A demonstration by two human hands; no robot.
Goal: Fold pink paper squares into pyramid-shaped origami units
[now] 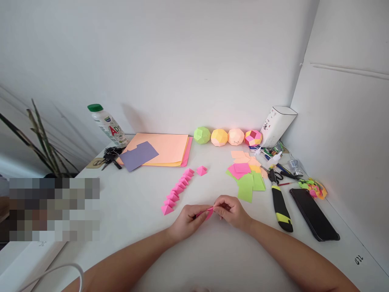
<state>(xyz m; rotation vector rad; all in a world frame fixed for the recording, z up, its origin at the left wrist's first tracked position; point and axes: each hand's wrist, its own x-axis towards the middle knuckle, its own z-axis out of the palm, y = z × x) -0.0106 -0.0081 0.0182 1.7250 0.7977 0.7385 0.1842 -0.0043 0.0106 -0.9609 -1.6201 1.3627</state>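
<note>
Left hand (189, 221): grip closed on a folded pink paper (209, 213). Right hand (232, 211): fingertips pinched at its right end. The paper spans both hands over the smooth desk (121, 207), near pointed pink pieces (176, 190); faceted balls (219, 137) stand behind.

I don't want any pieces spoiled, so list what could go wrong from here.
1. The pink paper is pinched between the left grip and the right grip; uneven pressure might crease it in the wrong place.
2. The row of folded pink pieces stands close to the left grip, so a stray brush could scatter it.
3. The green sheets lie loose beyond the right grip, and a sweep of that arm might shift them.
</note>
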